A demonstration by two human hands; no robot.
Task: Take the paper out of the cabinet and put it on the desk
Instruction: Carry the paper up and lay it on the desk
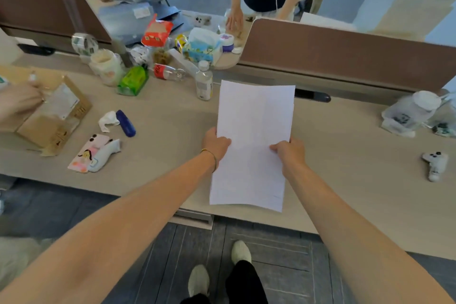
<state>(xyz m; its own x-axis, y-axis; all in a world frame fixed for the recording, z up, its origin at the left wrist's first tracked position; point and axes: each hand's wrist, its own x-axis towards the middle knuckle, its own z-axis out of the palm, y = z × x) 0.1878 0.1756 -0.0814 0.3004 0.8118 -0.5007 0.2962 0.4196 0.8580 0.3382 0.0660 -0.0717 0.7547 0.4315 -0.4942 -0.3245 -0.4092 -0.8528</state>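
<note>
A thin stack of white paper (254, 131) is held over the light wooden desk (345, 155), slightly bowed, its long side running away from me. My left hand (216, 143) grips its left edge with the thumb on top. My right hand (288, 150) grips the right edge the same way. Whether the paper touches the desk surface I cannot tell. No cabinet is in view.
Left of the paper lie a clear bottle (204, 81), a blue case (125, 123), a pink pouch (92, 153), a cardboard box (54, 116) and a pile of snacks (158, 32). Plastic containers (414, 111) stand far right. Brown dividers (345, 49) back the desk; people stand beyond.
</note>
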